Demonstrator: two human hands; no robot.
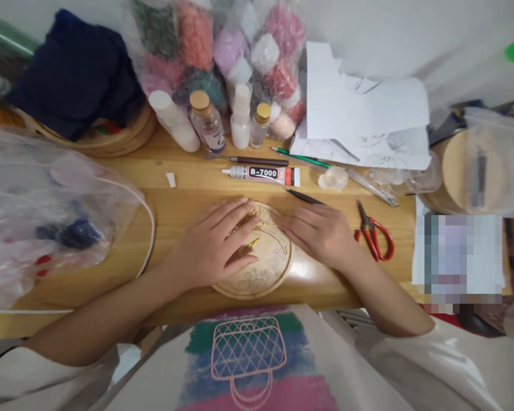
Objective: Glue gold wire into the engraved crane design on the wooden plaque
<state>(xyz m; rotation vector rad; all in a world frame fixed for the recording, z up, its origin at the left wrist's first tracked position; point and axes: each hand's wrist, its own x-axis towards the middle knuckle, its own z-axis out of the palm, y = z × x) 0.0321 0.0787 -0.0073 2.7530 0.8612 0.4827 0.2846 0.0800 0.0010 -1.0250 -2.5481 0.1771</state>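
A round wooden disc point(240, 286) with engraved wave-like line patterns lies flat on the table in front of me. My left hand point(209, 242) rests over its left side, fingers spread. Gold pieces point(252, 244) show between those fingers, partly covered. A thin gold line point(278, 237) curves across the disc's upper right. At the disc's right edge is my right hand point(319, 231), its fingers pressed together; what they pinch, if anything, is hidden. A black pointed tool point(303, 197) sticks out beyond the right knuckles; I cannot tell whether it is held.
Red-handled pliers point(374, 237) lie right of my right hand. Beyond the disc are a B-7000 glue tube point(263, 173), a dark-handled tool point(261, 161) and bottles point(208, 123). Plastic bags point(60, 211) and a white cord point(152, 228) occupy the left; papers point(360, 114) lie behind.
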